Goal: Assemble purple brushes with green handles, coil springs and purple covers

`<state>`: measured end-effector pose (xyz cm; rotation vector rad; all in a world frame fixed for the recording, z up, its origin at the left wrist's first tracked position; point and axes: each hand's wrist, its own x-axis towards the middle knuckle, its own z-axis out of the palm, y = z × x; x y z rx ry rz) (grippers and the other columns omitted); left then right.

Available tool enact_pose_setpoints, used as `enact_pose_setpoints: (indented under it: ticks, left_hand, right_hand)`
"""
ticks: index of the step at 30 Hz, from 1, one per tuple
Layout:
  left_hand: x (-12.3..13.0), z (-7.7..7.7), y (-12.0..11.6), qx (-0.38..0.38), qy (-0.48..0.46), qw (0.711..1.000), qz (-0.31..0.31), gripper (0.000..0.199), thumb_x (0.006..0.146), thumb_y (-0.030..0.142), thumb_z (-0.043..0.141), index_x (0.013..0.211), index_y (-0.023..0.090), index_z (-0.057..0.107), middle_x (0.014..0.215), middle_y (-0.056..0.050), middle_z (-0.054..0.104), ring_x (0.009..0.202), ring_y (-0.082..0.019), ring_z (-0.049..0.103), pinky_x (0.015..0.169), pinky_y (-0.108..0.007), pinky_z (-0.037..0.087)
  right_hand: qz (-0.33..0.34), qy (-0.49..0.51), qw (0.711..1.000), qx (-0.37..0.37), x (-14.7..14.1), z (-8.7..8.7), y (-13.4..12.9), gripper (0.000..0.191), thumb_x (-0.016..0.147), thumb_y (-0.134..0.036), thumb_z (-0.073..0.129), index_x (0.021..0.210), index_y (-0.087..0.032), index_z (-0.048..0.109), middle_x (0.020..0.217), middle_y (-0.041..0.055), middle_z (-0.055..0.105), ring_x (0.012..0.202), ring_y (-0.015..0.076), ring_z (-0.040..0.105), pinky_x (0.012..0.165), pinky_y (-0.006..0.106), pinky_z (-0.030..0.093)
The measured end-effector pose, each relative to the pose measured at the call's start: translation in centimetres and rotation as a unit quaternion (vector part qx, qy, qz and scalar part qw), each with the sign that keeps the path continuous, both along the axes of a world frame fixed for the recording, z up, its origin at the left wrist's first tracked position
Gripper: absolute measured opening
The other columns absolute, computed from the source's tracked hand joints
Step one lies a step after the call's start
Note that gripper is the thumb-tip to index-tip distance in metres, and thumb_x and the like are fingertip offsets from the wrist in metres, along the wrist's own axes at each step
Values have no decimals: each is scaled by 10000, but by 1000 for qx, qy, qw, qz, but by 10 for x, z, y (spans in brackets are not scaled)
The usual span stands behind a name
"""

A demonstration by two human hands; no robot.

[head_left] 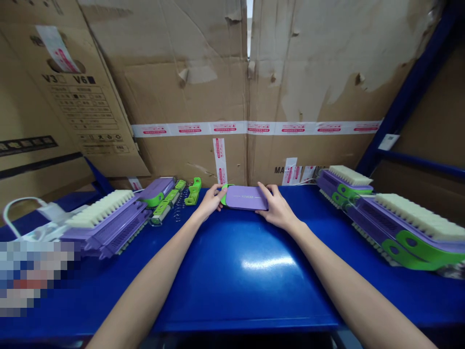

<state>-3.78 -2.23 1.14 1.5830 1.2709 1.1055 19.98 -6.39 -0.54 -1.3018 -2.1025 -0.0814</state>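
Note:
Between my two hands is a flat purple panel with a green end piece (244, 198), held level near the back of the blue table. My left hand (212, 199) grips its green left end, thumb on top and fingers underneath. At the panel's right end, my right hand (276, 206) closes on the edge with the thumb below and the fingers at the top. Left of my left hand lie a loose green bracket (193, 192), several thin metal springs (178, 206) and a row of green clip parts (167, 202). The underside of the panel is hidden.
Purple parts with cream bristle-like blocks are stacked at the left (105, 223) and right (395, 228). A white cable (22, 201) runs at far left beside a blurred-out patch. Cardboard sheets (189, 97) wall the back; a blue metal post (407, 92) rises at right.

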Motion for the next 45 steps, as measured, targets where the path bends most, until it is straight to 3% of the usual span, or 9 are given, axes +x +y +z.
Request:
enact_pose_setpoints:
  ticks: [6, 12, 17, 25, 32, 34, 36, 40, 45]
  left_hand:
    - [-5, 1, -1, -21, -7, 1000, -11, 357, 838, 431, 516, 1069, 160, 545, 561, 49, 490, 376, -67, 468, 353, -170, 390]
    - [-6, 3, -1, -28, -2, 999, -16, 368, 815, 434, 518, 973, 114, 609, 479, 44, 460, 354, -75, 436, 344, -178, 365]
    - [-10, 4, -1, -49, 0, 999, -11, 397, 798, 469, 518, 894, 101, 633, 443, 40, 450, 339, -75, 413, 342, -182, 344]
    - [-4, 0, -1, -47, 6, 999, -9, 408, 857, 446, 421, 966, 107, 619, 493, 23, 495, 350, -88, 438, 329, -191, 352]
    - [-5, 0, -1, -38, 25, 999, -16, 526, 852, 537, 387, 958, 87, 637, 464, 28, 468, 329, -78, 394, 332, -195, 343]
    - [-8, 2, -3, -9, 55, 997, -47, 579, 830, 592, 391, 994, 93, 634, 546, -6, 552, 389, -90, 456, 365, -200, 378]
    - [-9, 4, -7, 37, 102, 990, -85, 585, 740, 602, 540, 1070, 124, 614, 743, -45, 652, 536, -121, 562, 440, -209, 437]
    - [-4, 7, -16, 120, 175, 973, -94, 698, 526, 459, 784, 1140, 189, 590, 1060, -55, 662, 921, -201, 622, 778, -276, 492]
    - [1, 9, -23, 140, 202, 966, -82, 638, 625, 450, 721, 1190, 201, 557, 1110, -56, 650, 1011, -213, 603, 904, -319, 441]
  right_hand:
    - [17, 68, 997, -32, -2, -1, -1, 906, 676, -322, 701, 1436, -260, 212, 1300, 109, 384, 1186, 284, 456, 987, 417, 408]
    - [31, 143, 986, -76, -4, -1, -2, 890, 638, -350, 736, 1406, -230, 303, 1327, 119, 446, 1244, 289, 419, 1052, 460, 325]
    - [45, 168, 981, -88, -5, 1, -2, 866, 630, -360, 744, 1386, -222, 346, 1308, 126, 483, 1221, 281, 454, 1041, 467, 338]
    - [37, 173, 979, -98, -5, 1, -2, 869, 626, -364, 748, 1382, -197, 353, 1312, 136, 481, 1217, 272, 458, 1033, 442, 353]
    - [39, 221, 966, -126, -4, 1, -1, 919, 592, -331, 769, 1392, -212, 333, 1294, 136, 494, 1175, 265, 496, 1006, 441, 375]
    - [40, 229, 964, -131, -3, 0, 0, 923, 586, -327, 772, 1392, -217, 335, 1291, 138, 496, 1170, 268, 500, 1000, 447, 377]
    - [40, 239, 960, -138, -1, -1, 1, 933, 581, -327, 774, 1395, -222, 329, 1288, 142, 495, 1162, 272, 506, 989, 452, 386]
    - [42, 247, 957, -144, 2, -3, 2, 955, 578, -332, 778, 1403, -211, 313, 1305, 151, 479, 1166, 273, 505, 978, 439, 397]
    - [36, 241, 959, -145, 2, 0, 0, 936, 585, -328, 770, 1398, -193, 325, 1305, 159, 482, 1169, 272, 503, 979, 432, 397]
